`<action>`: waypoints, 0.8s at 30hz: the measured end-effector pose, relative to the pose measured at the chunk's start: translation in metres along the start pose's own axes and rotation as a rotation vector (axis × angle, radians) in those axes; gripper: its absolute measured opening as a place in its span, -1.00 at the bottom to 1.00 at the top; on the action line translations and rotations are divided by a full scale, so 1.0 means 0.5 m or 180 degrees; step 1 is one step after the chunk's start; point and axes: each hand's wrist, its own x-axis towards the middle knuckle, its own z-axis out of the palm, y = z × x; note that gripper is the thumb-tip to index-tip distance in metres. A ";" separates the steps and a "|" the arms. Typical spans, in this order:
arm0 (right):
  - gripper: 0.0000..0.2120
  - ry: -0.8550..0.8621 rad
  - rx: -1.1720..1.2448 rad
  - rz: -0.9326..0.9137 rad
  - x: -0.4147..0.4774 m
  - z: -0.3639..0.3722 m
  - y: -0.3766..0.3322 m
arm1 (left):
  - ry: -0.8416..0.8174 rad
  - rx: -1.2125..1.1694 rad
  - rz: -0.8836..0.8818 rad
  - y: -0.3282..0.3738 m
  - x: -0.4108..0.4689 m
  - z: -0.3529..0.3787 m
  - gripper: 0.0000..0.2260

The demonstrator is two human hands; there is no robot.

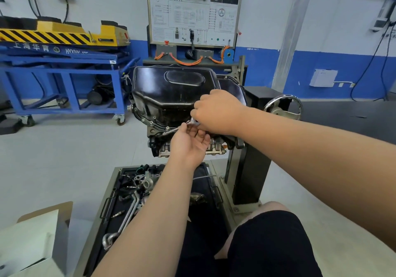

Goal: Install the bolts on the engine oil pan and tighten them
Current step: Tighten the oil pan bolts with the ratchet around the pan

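Oil pan (171, 90) glossy black metal; handwheel (282, 105) shiny chrome; floor (53, 159) smooth matt.

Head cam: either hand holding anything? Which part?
A ratchet wrench: right hand grips its head end at the oil pan flange; left hand touches the handle, grip unclear.

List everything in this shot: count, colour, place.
stamped-metal oil pan: one, glossy black, atop the upturned engine
engine block: one, grey-black, under the pan
flange bolts: at least two, silver, pan's near-left edge
ratchet wrench: one, silver, between the hands
round handwheel: one, chrome, right of the engine
steel stand column: one, dark, below right of the engine
parts tray: one, black, below the engine
wheeled trolley: one, blue, left
striped lift platform: one, yellow-black, on the trolley
wiring training board: one, white, rear centre
cardboard box: one, brown-white, lower left
left hand: one, palm up under the wrench handle, grip unclear
right hand: one, curled over the wrench head
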 end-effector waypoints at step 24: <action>-0.79 0.0124 0.0092 -0.0153 -0.021 -0.008 -0.023 | -0.0146 0.0136 0.0026 -0.007 -0.021 -0.012 -0.66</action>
